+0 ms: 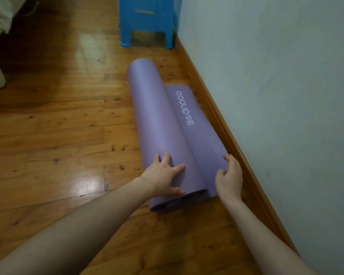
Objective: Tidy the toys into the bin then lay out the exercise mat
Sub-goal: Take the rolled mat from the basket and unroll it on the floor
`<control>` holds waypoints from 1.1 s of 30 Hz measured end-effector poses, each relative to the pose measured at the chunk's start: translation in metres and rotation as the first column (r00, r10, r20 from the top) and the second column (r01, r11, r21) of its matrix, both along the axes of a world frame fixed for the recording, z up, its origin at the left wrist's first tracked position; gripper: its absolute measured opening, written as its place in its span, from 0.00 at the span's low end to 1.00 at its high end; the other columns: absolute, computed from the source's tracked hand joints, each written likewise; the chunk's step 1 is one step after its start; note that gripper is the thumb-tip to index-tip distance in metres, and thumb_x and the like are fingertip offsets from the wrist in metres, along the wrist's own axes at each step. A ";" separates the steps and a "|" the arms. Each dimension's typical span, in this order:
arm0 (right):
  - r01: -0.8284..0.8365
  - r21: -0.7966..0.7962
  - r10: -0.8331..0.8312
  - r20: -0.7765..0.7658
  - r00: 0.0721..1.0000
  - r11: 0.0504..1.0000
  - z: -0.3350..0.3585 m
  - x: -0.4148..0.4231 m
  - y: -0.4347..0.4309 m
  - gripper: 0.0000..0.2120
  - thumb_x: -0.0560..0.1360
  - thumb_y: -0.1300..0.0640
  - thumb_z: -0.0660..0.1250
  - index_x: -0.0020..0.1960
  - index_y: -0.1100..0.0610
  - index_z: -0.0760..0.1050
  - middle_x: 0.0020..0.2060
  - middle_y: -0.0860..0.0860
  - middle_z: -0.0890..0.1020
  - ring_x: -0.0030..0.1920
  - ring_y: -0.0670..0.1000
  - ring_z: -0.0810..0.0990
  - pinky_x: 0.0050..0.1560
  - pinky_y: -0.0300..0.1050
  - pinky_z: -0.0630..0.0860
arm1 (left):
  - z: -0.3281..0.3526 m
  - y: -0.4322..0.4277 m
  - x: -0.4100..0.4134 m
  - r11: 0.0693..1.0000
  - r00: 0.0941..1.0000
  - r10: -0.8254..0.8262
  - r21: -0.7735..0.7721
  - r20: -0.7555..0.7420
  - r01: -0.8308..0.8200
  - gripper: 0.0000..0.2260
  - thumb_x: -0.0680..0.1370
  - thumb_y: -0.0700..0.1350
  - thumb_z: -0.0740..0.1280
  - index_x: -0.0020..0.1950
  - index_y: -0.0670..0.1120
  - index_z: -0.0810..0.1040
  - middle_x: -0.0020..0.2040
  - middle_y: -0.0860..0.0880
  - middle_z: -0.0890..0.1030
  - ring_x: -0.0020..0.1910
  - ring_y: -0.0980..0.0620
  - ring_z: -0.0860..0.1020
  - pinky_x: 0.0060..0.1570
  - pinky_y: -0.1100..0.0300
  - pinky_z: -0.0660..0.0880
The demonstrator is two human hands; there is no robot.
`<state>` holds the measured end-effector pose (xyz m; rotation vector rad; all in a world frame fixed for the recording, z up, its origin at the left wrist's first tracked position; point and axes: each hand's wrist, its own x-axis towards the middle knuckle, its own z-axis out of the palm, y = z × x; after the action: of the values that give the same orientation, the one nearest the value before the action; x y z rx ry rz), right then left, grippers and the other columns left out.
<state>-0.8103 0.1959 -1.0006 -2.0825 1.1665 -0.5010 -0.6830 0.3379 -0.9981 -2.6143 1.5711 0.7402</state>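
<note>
The wooden floor [58, 126] is spreading out beside a pale wall [276, 76] with a wooden skirting board [216, 116]. The purple exercise mat [153, 116] is lying on the floor, mostly rolled, its long axis running parallel to the wall and pointing away from the person toward a blue stool [145, 18]. A loose flap with white lettering is opening toward the skirting. The left hand [163, 175] is pressing the roll's near end with fingers spread wide. The right hand [230, 177] is gripping the flap's near edge with curled fingers.

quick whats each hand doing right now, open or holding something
Left hand: open, fingers spread, pressing on the rolled part of the mat.
Right hand: fingers curled, gripping the mat's loose flat edge.
</note>
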 end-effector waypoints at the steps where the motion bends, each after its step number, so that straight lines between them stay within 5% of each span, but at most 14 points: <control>1: -0.057 -0.022 0.057 0.007 0.998 0.998 0.002 0.006 0.000 0.21 0.76 0.68 0.55 0.69 0.61 0.66 0.68 0.56 0.70 0.70 0.55 0.66 0.69 0.48 0.63 | 0.000 -0.001 0.000 1.000 1.000 -0.002 -0.002 0.002 0.002 0.37 0.69 0.67 0.62 0.73 0.58 0.51 0.72 0.41 0.50 0.69 0.31 0.53 0.63 0.42 0.68; 4: -0.233 0.138 0.250 -0.124 0.960 0.963 -0.001 0.025 0.005 0.19 0.80 0.63 0.52 0.71 0.60 0.63 0.69 0.56 0.68 0.70 0.54 0.66 0.68 0.45 0.62 | -0.001 0.001 0.001 1.000 1.000 0.004 -0.011 -0.005 -0.004 0.37 0.69 0.67 0.63 0.73 0.58 0.51 0.72 0.41 0.50 0.69 0.32 0.53 0.63 0.42 0.68; 9: -0.270 0.431 0.399 -0.245 0.883 0.861 -0.017 0.035 0.014 0.22 0.82 0.55 0.49 0.74 0.60 0.56 0.73 0.57 0.63 0.71 0.56 0.63 0.69 0.47 0.61 | 0.000 0.009 0.006 0.996 0.998 0.039 -0.083 -0.046 -0.043 0.34 0.69 0.65 0.65 0.71 0.57 0.58 0.70 0.39 0.55 0.68 0.36 0.58 0.66 0.48 0.63; 14: -0.320 0.329 0.408 -0.247 0.879 0.889 -0.016 0.040 0.025 0.21 0.80 0.52 0.55 0.70 0.59 0.63 0.67 0.58 0.70 0.66 0.57 0.70 0.63 0.48 0.67 | 0.002 0.023 0.019 0.921 0.942 0.273 -0.230 -0.195 -0.315 0.27 0.74 0.59 0.62 0.70 0.52 0.61 0.65 0.43 0.65 0.61 0.41 0.72 0.56 0.56 0.69; 18: -0.451 0.121 0.466 -0.251 0.848 0.885 -0.010 0.050 0.048 0.16 0.77 0.51 0.59 0.63 0.56 0.71 0.58 0.57 0.76 0.58 0.57 0.75 0.57 0.48 0.71 | 0.002 0.035 0.037 0.811 0.808 0.509 -0.149 -0.296 -0.565 0.33 0.74 0.62 0.60 0.74 0.54 0.52 0.64 0.40 0.68 0.62 0.40 0.71 0.60 0.55 0.68; 22: -0.497 0.162 0.520 -0.155 0.840 0.852 -0.005 0.066 0.062 0.16 0.76 0.56 0.63 0.62 0.59 0.71 0.53 0.55 0.79 0.55 0.57 0.77 0.55 0.47 0.72 | 0.000 0.056 0.046 0.771 0.752 0.591 -0.068 -0.292 -0.633 0.37 0.72 0.61 0.65 0.75 0.52 0.51 0.69 0.37 0.67 0.68 0.40 0.67 0.65 0.52 0.67; 27: -0.546 0.172 0.571 -0.177 0.802 0.820 -0.011 0.081 0.072 0.30 0.68 0.48 0.72 0.65 0.58 0.68 0.58 0.57 0.73 0.61 0.57 0.72 0.61 0.48 0.70 | -0.003 0.080 0.054 0.767 0.759 0.617 -0.058 -0.208 -0.639 0.36 0.72 0.57 0.67 0.75 0.48 0.55 0.69 0.37 0.66 0.67 0.40 0.67 0.61 0.56 0.66; 30: -0.479 0.315 0.557 -0.244 0.794 0.819 -0.017 0.088 0.078 0.47 0.62 0.40 0.73 0.73 0.56 0.56 0.69 0.56 0.63 0.70 0.57 0.64 0.69 0.52 0.64 | -0.003 0.096 0.063 0.768 0.761 0.607 -0.075 -0.228 -0.635 0.35 0.70 0.54 0.70 0.73 0.47 0.59 0.67 0.38 0.68 0.66 0.42 0.68 0.61 0.57 0.66; 33: -0.425 0.461 0.571 -0.244 0.784 0.779 -0.022 0.092 0.094 0.54 0.62 0.36 0.72 0.76 0.52 0.46 0.72 0.56 0.59 0.71 0.58 0.62 0.69 0.53 0.62 | -0.006 0.112 0.070 0.774 0.761 0.586 -0.087 -0.280 -0.628 0.33 0.70 0.50 0.72 0.71 0.44 0.63 0.68 0.41 0.70 0.66 0.44 0.68 0.59 0.57 0.67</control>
<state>-0.7179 0.2899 -1.0227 -2.0638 0.7483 0.3796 -0.6130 0.4496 -1.0038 -3.3226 0.7941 1.0053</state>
